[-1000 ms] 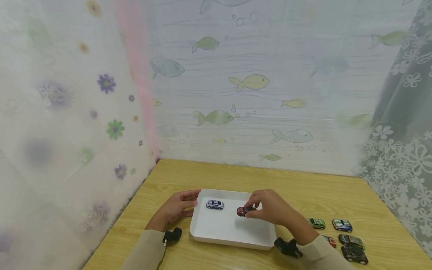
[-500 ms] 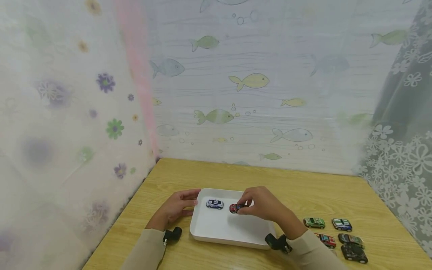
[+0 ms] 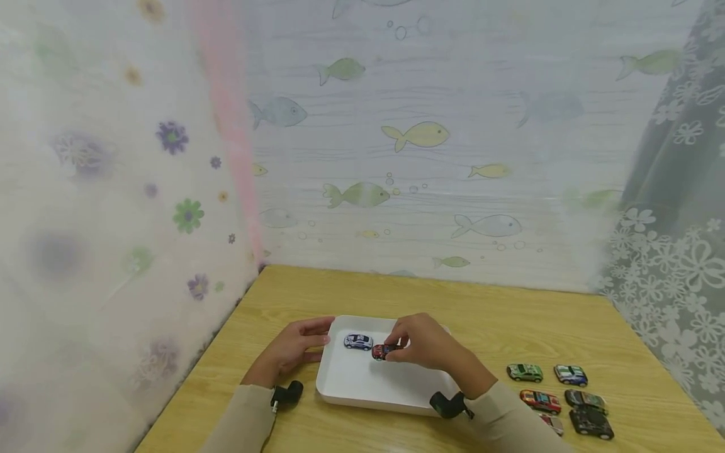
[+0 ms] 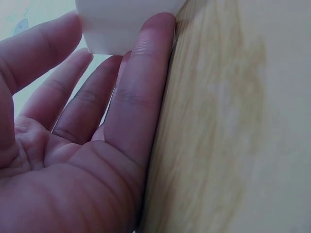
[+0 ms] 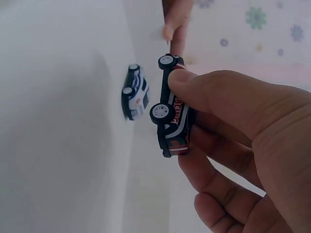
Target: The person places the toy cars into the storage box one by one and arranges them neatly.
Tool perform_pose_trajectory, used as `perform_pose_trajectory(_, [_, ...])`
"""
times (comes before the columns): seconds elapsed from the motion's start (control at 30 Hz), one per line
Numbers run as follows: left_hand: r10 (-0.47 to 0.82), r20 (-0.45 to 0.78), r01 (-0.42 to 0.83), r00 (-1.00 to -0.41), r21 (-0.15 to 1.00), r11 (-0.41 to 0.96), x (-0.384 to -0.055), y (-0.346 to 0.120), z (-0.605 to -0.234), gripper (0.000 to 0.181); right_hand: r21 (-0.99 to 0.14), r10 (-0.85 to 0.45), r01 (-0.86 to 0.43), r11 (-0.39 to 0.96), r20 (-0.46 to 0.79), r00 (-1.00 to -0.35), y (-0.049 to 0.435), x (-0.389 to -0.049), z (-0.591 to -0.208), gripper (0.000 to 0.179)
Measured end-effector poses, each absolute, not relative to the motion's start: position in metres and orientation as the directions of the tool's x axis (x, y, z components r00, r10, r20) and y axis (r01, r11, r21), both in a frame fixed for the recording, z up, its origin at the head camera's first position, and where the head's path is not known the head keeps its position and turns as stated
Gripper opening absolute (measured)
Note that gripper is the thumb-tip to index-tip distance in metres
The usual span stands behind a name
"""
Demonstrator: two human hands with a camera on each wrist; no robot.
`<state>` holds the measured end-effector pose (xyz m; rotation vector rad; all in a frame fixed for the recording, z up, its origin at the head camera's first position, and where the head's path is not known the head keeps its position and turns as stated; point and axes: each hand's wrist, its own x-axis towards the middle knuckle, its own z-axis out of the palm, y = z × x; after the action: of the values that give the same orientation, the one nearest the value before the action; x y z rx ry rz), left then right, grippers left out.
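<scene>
My right hand [image 3: 429,345] pinches a red and black toy car [image 3: 378,353] between thumb and fingers, over the inside of a white tray [image 3: 362,385]. In the right wrist view the red and black car [image 5: 177,133] shows its wheels and lettered side; the fingers behind it are partly hidden. Close to its left, a white and blue toy car [image 3: 358,341] sits in the tray's far left part. My left hand [image 3: 291,350] rests at the tray's left side. Its extended fingers [image 4: 138,73] meet the tray's outer wall in the left wrist view, the hand's edge along the tabletop.
Several more toy cars stand on the wooden table [image 3: 481,302] right of the tray, among them a green car [image 3: 524,372], a red and yellow car [image 3: 540,401] and a black car [image 3: 591,422]. Patterned curtains [image 3: 419,189] border the table's back and left.
My right hand has moved left with the red and black car, bringing it close beside the white and blue car. The left hand stays at the tray's side.
</scene>
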<state>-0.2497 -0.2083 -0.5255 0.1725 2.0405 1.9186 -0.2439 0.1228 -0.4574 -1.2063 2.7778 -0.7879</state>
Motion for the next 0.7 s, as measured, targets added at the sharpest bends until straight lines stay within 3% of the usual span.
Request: perform_pose_trajectory(0.7, [0.311,-0.165,-0.144,-0.936,0.986,0.089,-0.251,-0.210,-0.528,0.054,-0.506,-0.681,-0.634,0.585,0.117,-0.723,0.089,-0.250,-0.463,0.015])
